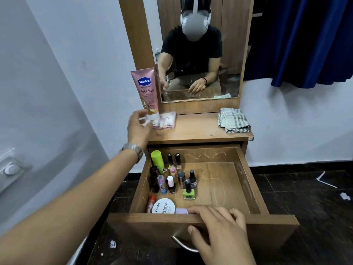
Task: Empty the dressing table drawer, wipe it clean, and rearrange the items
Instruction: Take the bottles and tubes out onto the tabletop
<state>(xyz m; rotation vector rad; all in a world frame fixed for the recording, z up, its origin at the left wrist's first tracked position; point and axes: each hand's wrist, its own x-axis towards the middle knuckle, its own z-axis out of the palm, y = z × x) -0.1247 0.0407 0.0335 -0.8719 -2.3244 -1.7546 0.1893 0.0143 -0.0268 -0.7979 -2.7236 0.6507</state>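
Observation:
The wooden drawer (246, 178) stands pulled out below the dressing table top (198, 129). In its left half stand several nail polish bottles (188, 190), a green-capped bottle (157, 158), a white round jar (163, 205) and a red tube (151, 202). My left hand (138, 127) reaches over the table top's left corner, its fingers at the white cap of an upright pink Vaseline tube (146, 87). My right hand (217, 226) rests on the drawer's front edge, fingers curled over it and thumb on the front panel.
A clear plastic box (166, 121) lies beside the tube. A folded checked cloth (234, 120) lies at the table top's right. The mirror (200, 48) rises behind. A blue curtain (305, 39) hangs at the right. The drawer's right half shows white scribble marks.

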